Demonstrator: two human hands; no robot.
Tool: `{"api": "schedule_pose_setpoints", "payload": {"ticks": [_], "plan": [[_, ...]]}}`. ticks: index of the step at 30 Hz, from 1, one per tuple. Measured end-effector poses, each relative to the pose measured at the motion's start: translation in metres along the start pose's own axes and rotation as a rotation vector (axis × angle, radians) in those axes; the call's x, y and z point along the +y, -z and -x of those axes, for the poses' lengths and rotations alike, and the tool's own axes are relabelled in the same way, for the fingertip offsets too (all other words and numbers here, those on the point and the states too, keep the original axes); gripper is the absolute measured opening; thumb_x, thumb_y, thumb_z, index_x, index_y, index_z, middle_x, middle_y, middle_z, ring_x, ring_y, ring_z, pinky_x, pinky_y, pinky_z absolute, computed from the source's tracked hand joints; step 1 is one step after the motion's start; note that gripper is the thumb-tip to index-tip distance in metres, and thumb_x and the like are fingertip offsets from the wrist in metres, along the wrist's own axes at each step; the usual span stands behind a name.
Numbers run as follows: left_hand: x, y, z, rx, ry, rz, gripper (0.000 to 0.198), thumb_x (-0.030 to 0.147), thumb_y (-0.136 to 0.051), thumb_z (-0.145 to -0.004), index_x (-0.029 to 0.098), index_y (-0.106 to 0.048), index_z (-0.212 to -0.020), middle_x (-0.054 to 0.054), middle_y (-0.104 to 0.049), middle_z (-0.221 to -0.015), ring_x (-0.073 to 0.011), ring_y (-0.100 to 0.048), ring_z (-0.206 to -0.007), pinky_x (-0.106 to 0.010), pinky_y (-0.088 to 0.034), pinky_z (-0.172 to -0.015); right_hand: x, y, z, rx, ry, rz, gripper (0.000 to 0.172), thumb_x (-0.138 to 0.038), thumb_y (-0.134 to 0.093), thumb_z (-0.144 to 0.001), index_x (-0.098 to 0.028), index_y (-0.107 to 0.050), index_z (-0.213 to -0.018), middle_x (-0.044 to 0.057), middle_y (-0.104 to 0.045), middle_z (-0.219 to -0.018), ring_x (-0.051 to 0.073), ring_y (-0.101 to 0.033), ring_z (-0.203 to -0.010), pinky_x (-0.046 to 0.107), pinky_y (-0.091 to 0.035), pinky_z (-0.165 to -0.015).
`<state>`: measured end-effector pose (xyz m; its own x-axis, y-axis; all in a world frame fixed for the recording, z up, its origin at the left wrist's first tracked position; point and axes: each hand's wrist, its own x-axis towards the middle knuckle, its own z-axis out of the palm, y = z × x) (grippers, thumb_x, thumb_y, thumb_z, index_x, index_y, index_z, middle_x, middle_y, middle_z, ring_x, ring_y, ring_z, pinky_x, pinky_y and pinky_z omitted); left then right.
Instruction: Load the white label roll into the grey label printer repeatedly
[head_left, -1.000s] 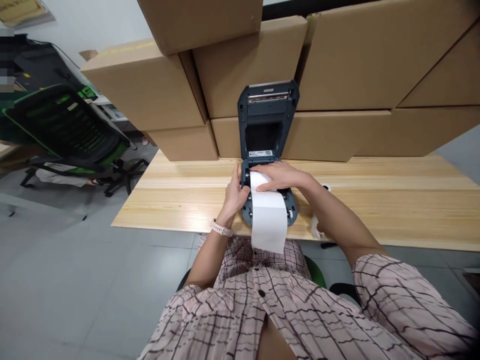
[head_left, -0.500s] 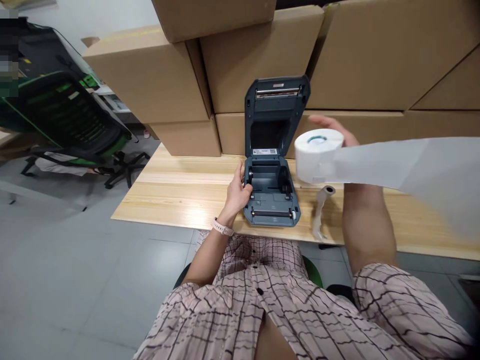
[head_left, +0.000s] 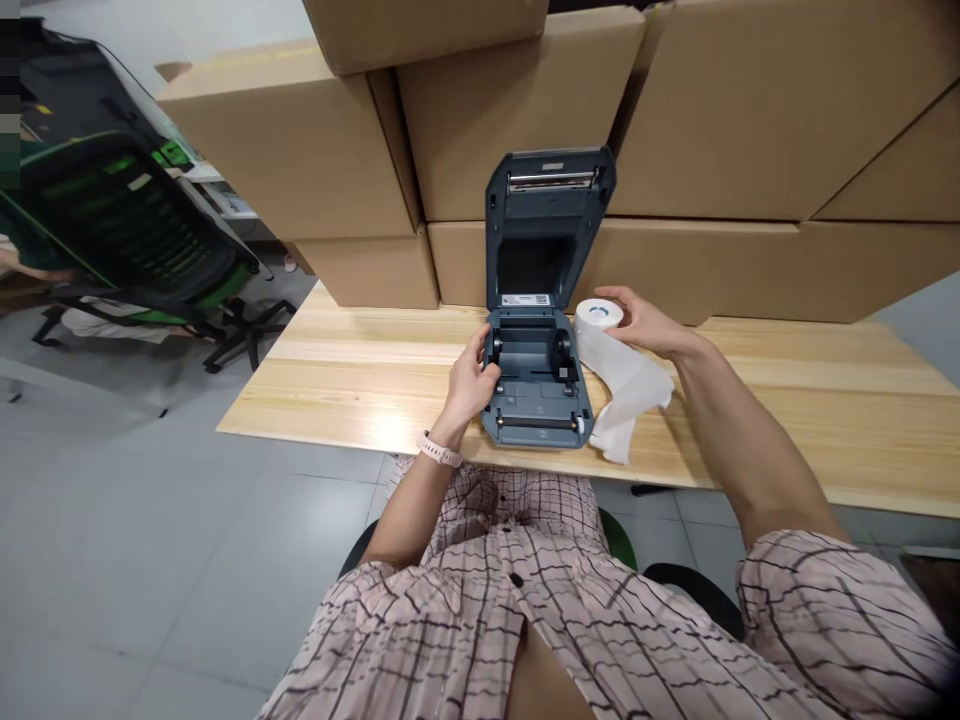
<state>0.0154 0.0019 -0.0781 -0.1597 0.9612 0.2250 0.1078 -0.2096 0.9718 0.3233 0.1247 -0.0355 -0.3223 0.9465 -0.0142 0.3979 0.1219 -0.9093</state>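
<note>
A dark grey label printer [head_left: 536, 385] stands on the wooden table with its lid [head_left: 550, 215] swung up. Inside its bay, two black roll holders show, with no roll between them. My left hand [head_left: 472, 380] grips the printer's left edge, thumb over the rim. Just right of the printer, my right hand [head_left: 645, 320] has its fingers around a white label roll [head_left: 599, 314], which is upright with its core facing up. A loose white strip [head_left: 626, 385] hangs from the roll, curling forward across the table beside the printer. Whether the roll rests on the table I cannot tell.
Stacked cardboard boxes [head_left: 510, 120] line the back of the wooden table [head_left: 360, 375], close behind the raised lid. To the left, a black and green office chair [head_left: 142, 230] stands on the tiled floor, with part of a person beyond it.
My right hand has lowered the label roll from up near the camera to beside the printer. Its strip, stretched out rightward before, now falls forward and covers where a small paper coil lay.
</note>
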Motion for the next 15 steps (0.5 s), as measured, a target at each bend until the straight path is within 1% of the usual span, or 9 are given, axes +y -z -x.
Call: {"api": "schedule_pose_setpoints", "payload": {"ticks": [2,3,5,7,8,9,11,13,15], "plan": [[0.003,0.001,0.000,-0.017,0.037,-0.011,0.075,0.006,-0.061,-0.071,0.024,-0.067,-0.144,-0.009,-0.075,-0.140,-0.0291,-0.070,-0.128,-0.049,-0.054,-0.116,0.008,0.004,0.007,0.006,0.006,-0.044,0.103,-0.050,-0.098,-0.057,-0.024,-0.056,-0.148,0.019,-0.067,-0.149,0.040,-0.064,-0.140,0.063,-0.051,-0.119],[0.004,0.001,0.001,-0.024,0.055,-0.013,0.074,0.006,-0.061,-0.072,0.023,-0.067,-0.143,-0.009,-0.075,-0.140,-0.0291,-0.070,-0.128,-0.048,-0.054,-0.116,0.013,0.009,0.013,0.019,0.015,-0.075,0.099,-0.051,-0.097,-0.061,-0.026,-0.057,-0.147,0.018,-0.066,-0.151,0.040,-0.062,-0.144,0.064,-0.049,-0.121],[0.007,0.001,0.001,-0.027,0.076,-0.005,0.073,0.007,-0.061,-0.072,0.022,-0.067,-0.143,-0.010,-0.075,-0.140,-0.0293,-0.070,-0.128,-0.048,-0.055,-0.116,0.026,0.023,0.032,0.074,0.031,-0.147,0.084,-0.051,-0.093,-0.072,-0.031,-0.059,-0.146,0.016,-0.066,-0.153,0.038,-0.060,-0.147,0.064,-0.046,-0.125],[0.009,0.000,0.001,-0.022,0.083,0.004,0.073,0.007,-0.061,-0.072,0.021,-0.067,-0.143,-0.010,-0.074,-0.140,-0.0295,-0.070,-0.128,-0.048,-0.055,-0.115,0.039,0.036,0.055,0.111,0.025,-0.203,0.068,-0.049,-0.089,-0.079,-0.035,-0.064,-0.141,0.014,-0.067,-0.153,0.037,-0.061,-0.147,0.063,-0.046,-0.125],[0.010,0.000,0.002,-0.018,0.085,0.005,0.073,0.007,-0.061,-0.072,0.020,-0.067,-0.143,-0.011,-0.075,-0.140,-0.0295,-0.070,-0.128,-0.048,-0.055,-0.115,0.044,0.041,0.068,0.089,0.004,-0.220,0.064,-0.048,-0.088,-0.080,-0.036,-0.065,-0.139,0.013,-0.067,-0.154,0.037,-0.060,-0.147,0.063,-0.048,-0.123],[0.011,-0.001,0.002,-0.016,0.087,0.003,0.073,0.008,-0.060,-0.072,0.020,-0.067,-0.144,-0.011,-0.075,-0.140,-0.0296,-0.070,-0.128,-0.048,-0.055,-0.115,0.048,0.042,0.079,0.034,-0.027,-0.230,0.063,-0.047,-0.087,-0.081,-0.037,-0.065,-0.139,0.012,-0.065,-0.156,0.037,-0.059,-0.148,0.062,-0.051,-0.121],[0.013,-0.002,0.003,-0.020,0.093,-0.002,0.073,0.009,-0.060,-0.072,0.019,-0.066,-0.145,-0.012,-0.074,-0.140,-0.0293,-0.071,-0.126,-0.048,-0.056,-0.113,0.050,0.037,0.097,-0.117,-0.084,-0.243,0.069,-0.045,-0.088,-0.080,-0.038,-0.062,-0.144,0.010,-0.058,-0.164,0.036,-0.053,-0.154,0.058,-0.056,-0.115],[0.013,-0.002,0.003,-0.025,0.089,-0.001,0.073,0.011,-0.060,-0.073,0.019,-0.065,-0.145,-0.012,-0.074,-0.140,-0.0282,-0.072,-0.123,-0.047,-0.057,-0.111,0.046,0.021,0.105,-0.227,-0.095,-0.240,0.075,-0.045,-0.089,-0.079,-0.038,-0.060,-0.148,0.009,-0.052,-0.169,0.034,-0.049,-0.156,0.052,-0.057,-0.115],[0.013,-0.001,0.003,-0.026,0.074,0.005,0.071,0.012,-0.060,-0.072,0.019,-0.066,-0.143,-0.012,-0.075,-0.139,-0.0269,-0.073,-0.122,-0.045,-0.057,-0.111,0.038,0.000,0.104,-0.259,-0.070,-0.206,0.071,-0.047,-0.089,-0.079,-0.033,-0.064,-0.144,0.010,-0.059,-0.162,0.033,-0.057,-0.148,0.048,-0.057,-0.113]]}}
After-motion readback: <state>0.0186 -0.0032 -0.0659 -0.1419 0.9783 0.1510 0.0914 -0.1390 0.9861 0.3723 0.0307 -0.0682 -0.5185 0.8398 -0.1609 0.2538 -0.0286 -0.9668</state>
